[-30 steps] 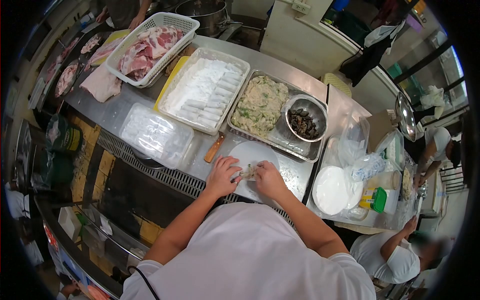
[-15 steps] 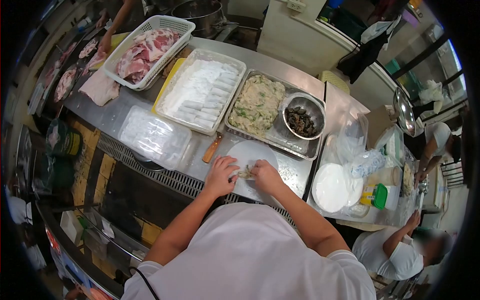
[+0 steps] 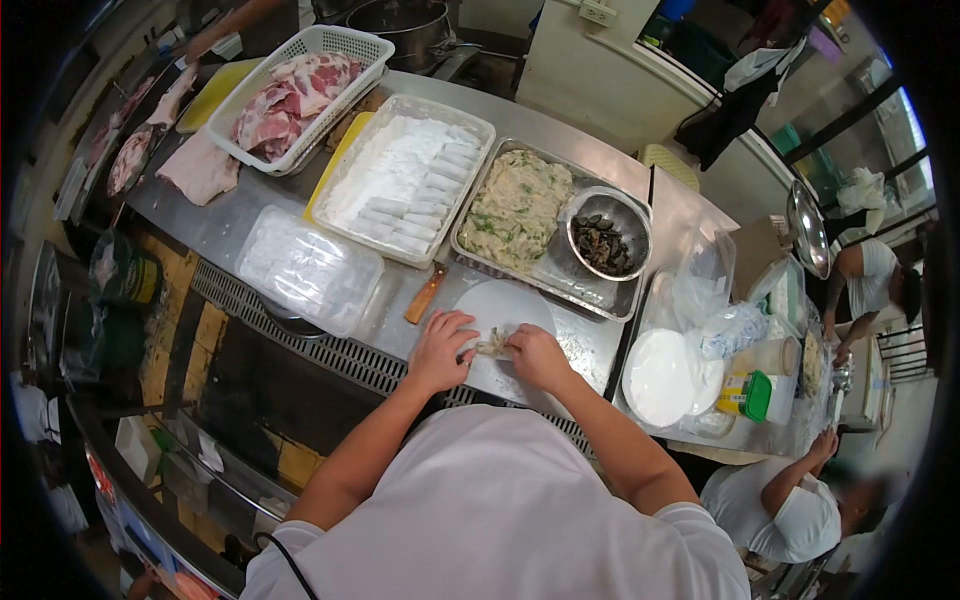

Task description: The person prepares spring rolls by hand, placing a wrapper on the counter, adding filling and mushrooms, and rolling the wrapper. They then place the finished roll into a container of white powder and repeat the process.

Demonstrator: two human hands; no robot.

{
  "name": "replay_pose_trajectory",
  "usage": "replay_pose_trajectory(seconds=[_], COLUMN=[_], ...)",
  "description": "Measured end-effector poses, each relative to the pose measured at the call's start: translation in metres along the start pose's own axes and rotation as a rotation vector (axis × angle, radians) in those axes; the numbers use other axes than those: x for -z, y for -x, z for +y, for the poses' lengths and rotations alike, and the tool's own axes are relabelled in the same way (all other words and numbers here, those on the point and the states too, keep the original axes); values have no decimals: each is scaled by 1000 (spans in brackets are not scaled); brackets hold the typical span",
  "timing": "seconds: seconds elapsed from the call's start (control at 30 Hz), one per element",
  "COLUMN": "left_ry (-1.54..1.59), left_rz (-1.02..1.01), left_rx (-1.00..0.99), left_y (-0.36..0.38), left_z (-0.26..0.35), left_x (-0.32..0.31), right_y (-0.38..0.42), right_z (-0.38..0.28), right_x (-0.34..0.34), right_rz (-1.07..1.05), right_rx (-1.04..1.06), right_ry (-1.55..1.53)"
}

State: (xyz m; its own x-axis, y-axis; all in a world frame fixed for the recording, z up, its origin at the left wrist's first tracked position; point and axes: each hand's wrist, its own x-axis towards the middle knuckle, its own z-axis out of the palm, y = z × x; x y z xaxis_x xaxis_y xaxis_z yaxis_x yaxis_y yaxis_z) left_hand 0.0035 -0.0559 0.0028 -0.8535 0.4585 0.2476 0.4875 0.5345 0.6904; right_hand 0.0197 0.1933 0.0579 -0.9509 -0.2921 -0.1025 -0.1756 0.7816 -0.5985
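Filling (image 3: pixel 494 346) lies in a short strip toward the near side of a round white sheet (image 3: pixel 505 302) on the metal table (image 3: pixel 585 352). At its left end the left hand (image 3: pixel 438 350) rests, fingers loosely parted; the right hand (image 3: pixel 538 357) bends its fingers at the other end, pinching or just pressing, I cannot tell. Shaping seems under way; the next move likely calls for light, even pressure

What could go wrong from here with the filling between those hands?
The filling lies near the body-side edge of the round white sheet, so some might squeeze out between the left hand and right hand. The wooden-handled tool lies just beyond the left hand and could get knocked.
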Motion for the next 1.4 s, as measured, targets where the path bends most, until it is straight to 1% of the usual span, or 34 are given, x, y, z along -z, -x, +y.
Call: replay_pose_trajectory(seconds=[0.03, 0.13, 0.23, 0.33, 0.37, 0.43, 0.53, 0.67, 0.77, 0.83, 0.97, 1.07, 1.17, 1.27, 1.37, 1.4], left_ry=[2, 2, 9, 15, 17, 19, 9, 4, -14, -10, -12, -41, -69, -73, -68, -69], left_rz=[2, 3, -15, -26, -26, -25, -39, -48, -47, -45, -27, -37, -37, -46, -47, -48], left_rx=[0, -3, -8, -12, -14, -18, -18, -14, 7, 9, 24, 27, 22, 34, 39, 43], left_y=[0, -1, -1, -2, -2, -2, -3, -3, -3, -2, -5, -6, -5, -5, -6, -7], left_z=[0, 1, 0, -2, -2, -2, 0, -1, 1, -3, 4, 5, 4, 4, 5, 5], left_x=[1, 1, 1, 2, 2, 1, 3, 3, 3, 1, 3, 1, 1, 1, 2, 3], right_y=[0, 5, 1, -2, 1, 7, 8, 17, 19, 7, -27, -55, -83, -111, -132, -138], right_z=[0, -19, 6, 21, 22, 3, 9, 12, 21, 26, 54, 103, 119, 112, 136, 139], right_x=[0, 22, 13, 11, 10, 18, 16, 16, 33, 66, 135, 156, 158, 153, 127, 126], right_rz=[18, 1, -117, -147, -103, -18, -156, 54, 226, 338, 546, 534, 407, 186, 199, 163], right_rx=[11, -26, -2, 24, -36, -154, -204, -239, -261, -275, -379, -388, -365, -400, -414, -446], right_ry=[-40, 24, 90, 73, 56, 20, -20, -197, -272, -294, -257, -99, 52, 109, 134, 84])
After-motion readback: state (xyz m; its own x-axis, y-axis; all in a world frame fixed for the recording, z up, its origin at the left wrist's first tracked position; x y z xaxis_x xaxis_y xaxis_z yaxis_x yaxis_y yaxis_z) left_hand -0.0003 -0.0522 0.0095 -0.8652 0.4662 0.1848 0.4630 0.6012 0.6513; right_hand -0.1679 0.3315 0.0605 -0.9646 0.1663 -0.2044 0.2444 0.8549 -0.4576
